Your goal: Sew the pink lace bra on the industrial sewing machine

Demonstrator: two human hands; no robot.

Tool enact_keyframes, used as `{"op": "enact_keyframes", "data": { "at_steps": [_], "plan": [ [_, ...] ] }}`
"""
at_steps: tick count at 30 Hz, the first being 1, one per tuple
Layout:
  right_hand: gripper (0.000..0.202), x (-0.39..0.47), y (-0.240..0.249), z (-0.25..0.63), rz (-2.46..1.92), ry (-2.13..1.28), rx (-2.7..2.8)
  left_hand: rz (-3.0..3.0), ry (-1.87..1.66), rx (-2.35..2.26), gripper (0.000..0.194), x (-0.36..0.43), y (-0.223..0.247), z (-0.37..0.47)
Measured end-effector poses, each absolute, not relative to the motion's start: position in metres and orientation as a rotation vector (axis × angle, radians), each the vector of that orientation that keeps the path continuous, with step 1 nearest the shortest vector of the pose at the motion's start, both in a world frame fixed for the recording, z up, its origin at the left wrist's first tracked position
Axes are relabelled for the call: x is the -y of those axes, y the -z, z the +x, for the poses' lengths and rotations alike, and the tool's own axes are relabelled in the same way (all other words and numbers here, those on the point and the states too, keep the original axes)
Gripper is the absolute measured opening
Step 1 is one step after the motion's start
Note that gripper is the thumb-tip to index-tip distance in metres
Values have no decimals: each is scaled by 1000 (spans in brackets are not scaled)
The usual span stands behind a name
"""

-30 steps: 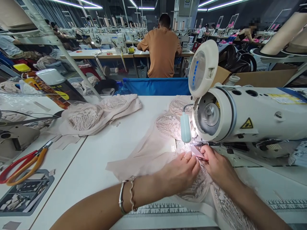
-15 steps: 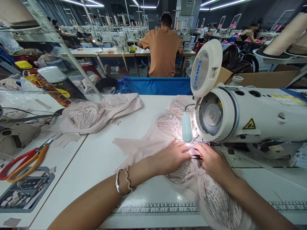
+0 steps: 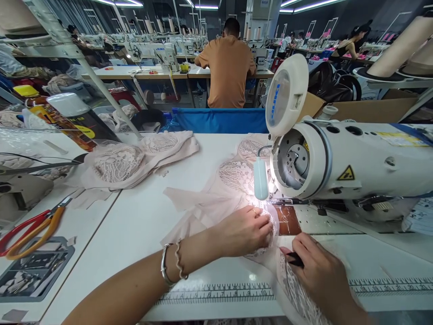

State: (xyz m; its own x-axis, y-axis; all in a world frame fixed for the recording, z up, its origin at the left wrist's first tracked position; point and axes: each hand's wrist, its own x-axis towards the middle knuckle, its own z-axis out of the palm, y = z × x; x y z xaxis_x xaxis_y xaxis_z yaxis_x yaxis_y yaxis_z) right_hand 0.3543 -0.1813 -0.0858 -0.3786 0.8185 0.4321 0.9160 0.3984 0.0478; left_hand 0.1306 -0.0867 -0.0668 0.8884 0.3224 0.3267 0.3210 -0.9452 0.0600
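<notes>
Feeding pale pink lace fabric (image 3: 237,198) toward the needle area of a white sewing machine (image 3: 338,158) on a white table (image 3: 142,225). The left hand (image 3: 246,230) lies palm down on the fabric just in front of the machine's lit foot, fingers curled and pressing the lace flat; it pins the cloth without closing around it. The right hand (image 3: 318,275) sits nearer the table's front edge, on the trailing lace, its fingers closed on a small dark tool (image 3: 295,259), probably tweezers or snips, though the view is too small to tell which. A small lamp (image 3: 261,178) lights the stitching zone, and a brown patch of the machine bed (image 3: 287,220) shows between the two hands.

Doing this step well likely depends on keeping the layers flat and evenly tensioned: the left hand should hold the lace smooth without stretching it, while the right hand steers the trailing edge along a straight line, using the printed ruler (image 3: 219,293) on the table as a rough guide. Fingertips are best kept clear of the needle path. Lace of this kind probably shifts and puckers easily, so light, even pressure seems wiser than a hard grip.

More lace pieces (image 3: 135,158) lie at upper left, well apart from the hands; red and orange scissors (image 3: 30,230) rest at far left. A person in an orange shirt (image 3: 228,67) sits at another table beyond.
</notes>
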Motion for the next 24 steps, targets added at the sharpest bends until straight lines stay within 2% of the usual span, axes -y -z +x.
{"op": "enact_keyframes", "data": {
  "at_steps": [3, 5, 6, 8, 10, 24],
  "plan": [
    [31, 167, 82, 365, -1376, 335, 2349, 3039, -499, -468, 28, 87, 67, 131],
    [13, 154, 75, 372, -1438, 195, 2332, 3035, -508, -447, 29, 87, 67, 132],
    [14, 148, 71, 375, -1480, 118, 2346, 3033, -509, -435, 30, 86, 66, 132],
    [55, 137, 65, 378, -1531, 19, 2429, 3023, -512, -425, 31, 85, 65, 133],
    [75, 130, 63, 378, -1547, 4, 2523, 3006, -522, -434, 29, 85, 65, 133],
    [68, 107, 64, 372, -1629, 151, 2605, 3015, -479, -540, 41, 82, 63, 129]
  ]
}}
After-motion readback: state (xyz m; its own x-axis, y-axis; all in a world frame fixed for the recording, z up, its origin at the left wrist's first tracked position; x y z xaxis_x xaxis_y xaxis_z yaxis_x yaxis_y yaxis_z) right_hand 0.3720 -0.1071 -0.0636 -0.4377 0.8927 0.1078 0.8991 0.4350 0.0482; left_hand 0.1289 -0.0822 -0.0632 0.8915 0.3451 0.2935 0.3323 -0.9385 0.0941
